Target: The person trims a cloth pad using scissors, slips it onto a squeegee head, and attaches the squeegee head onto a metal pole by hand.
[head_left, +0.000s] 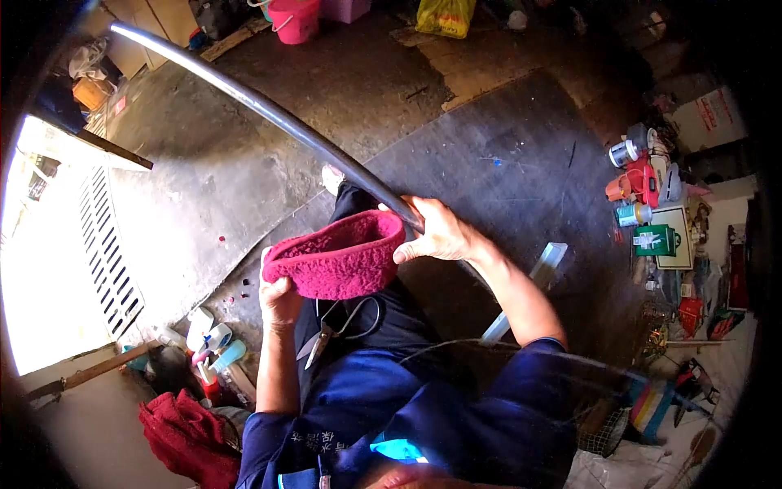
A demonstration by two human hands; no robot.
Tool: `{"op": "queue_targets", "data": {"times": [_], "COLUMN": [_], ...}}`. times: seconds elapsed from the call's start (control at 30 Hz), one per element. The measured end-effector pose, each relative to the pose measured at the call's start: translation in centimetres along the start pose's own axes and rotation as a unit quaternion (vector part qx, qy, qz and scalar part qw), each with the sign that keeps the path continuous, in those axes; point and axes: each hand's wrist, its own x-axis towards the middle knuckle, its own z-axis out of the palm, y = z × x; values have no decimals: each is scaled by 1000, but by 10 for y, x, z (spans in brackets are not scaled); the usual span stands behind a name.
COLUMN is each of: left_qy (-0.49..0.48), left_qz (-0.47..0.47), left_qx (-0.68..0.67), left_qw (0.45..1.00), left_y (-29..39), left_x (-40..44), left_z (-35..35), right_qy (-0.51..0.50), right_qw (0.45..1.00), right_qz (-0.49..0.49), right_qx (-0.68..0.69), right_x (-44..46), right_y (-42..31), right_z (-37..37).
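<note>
A dark-pink fleece band, shaped like an open loop, is held above my lap. My left hand is closed on its left end, fingers behind and thumb in front. At the other end my right hand has its thumb against the fleece. Fingers of that hand lie over a long grey metal pole, which slants up to the far left; how firmly they grip it is hard to tell. Scissors with a dark handle loop rest on my dark trousers, just below the band.
A pink bucket and a yellow bag stand far ahead. Bottles, a green box and other clutter line the right side. At lower left lie a red cloth and several bottles. A slotted floor grate is on the left.
</note>
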Motion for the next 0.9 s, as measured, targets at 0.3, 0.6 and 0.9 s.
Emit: {"op": "queue_targets", "data": {"times": [0.3, 0.6, 0.9], "left_qy": [-16, 0, -43], "left_qz": [-8, 20, 9], "left_qx": [69, 293, 397], "left_qw": [997, 956, 917], "left_y": [-3, 9, 28], "left_x": [-1, -16, -19], "left_z": [-6, -9, -30], "right_qy": [128, 107, 88], "right_qw": [985, 986, 976], "right_qz": [52, 74, 32], "right_qx": [-101, -102, -196], "right_x": [0, -1, 23], "right_y": [-1, -21, -39], "right_z": [-4, 6, 21]}}
